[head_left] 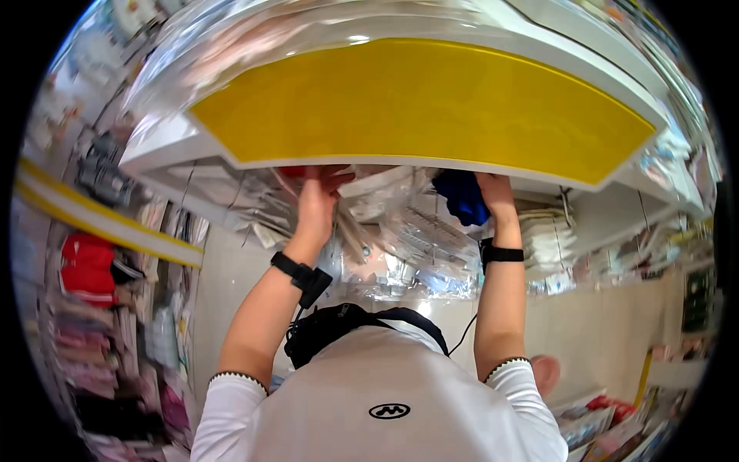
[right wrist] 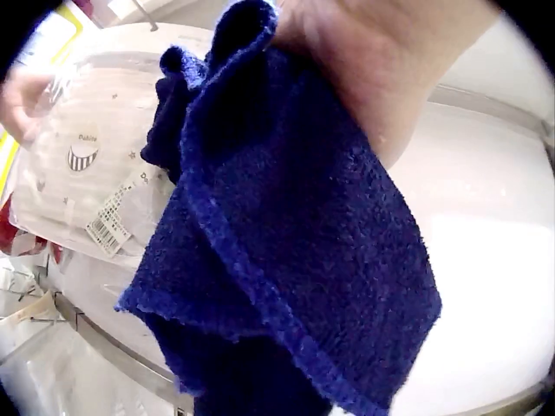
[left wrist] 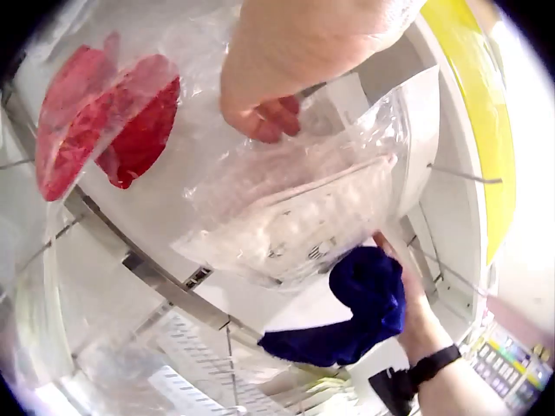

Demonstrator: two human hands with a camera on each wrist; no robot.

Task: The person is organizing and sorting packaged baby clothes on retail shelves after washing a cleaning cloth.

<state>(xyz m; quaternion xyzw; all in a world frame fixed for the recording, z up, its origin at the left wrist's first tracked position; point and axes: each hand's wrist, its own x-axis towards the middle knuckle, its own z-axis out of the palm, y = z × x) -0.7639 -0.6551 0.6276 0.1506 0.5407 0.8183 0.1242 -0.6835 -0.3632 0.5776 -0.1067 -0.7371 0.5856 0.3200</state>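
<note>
My right hand (head_left: 496, 192) grips a dark blue towelling cloth (right wrist: 295, 217) with a stitched edge, which hangs in loose folds below the palm. Under the yellow-fronted shelf, my left hand (left wrist: 303, 61) has its fingers curled at the edge of a clear plastic package (left wrist: 295, 225). Pale fabric with a small moon print and a barcode label shows inside this package in the right wrist view. The package lies between the two hands, over the white shelf surface (right wrist: 486, 260). A red item in clear plastic (left wrist: 139, 130) sits beside the left hand.
The yellow panel (head_left: 431, 108) overhangs both hands. Below the shelf hang several clear-wrapped packages (head_left: 431, 231) and pale packs (head_left: 546, 235) on hooks. A metal rail (left wrist: 147, 264) runs along the shelf edge. Racks of folded clothes (head_left: 88, 339) stand at the left.
</note>
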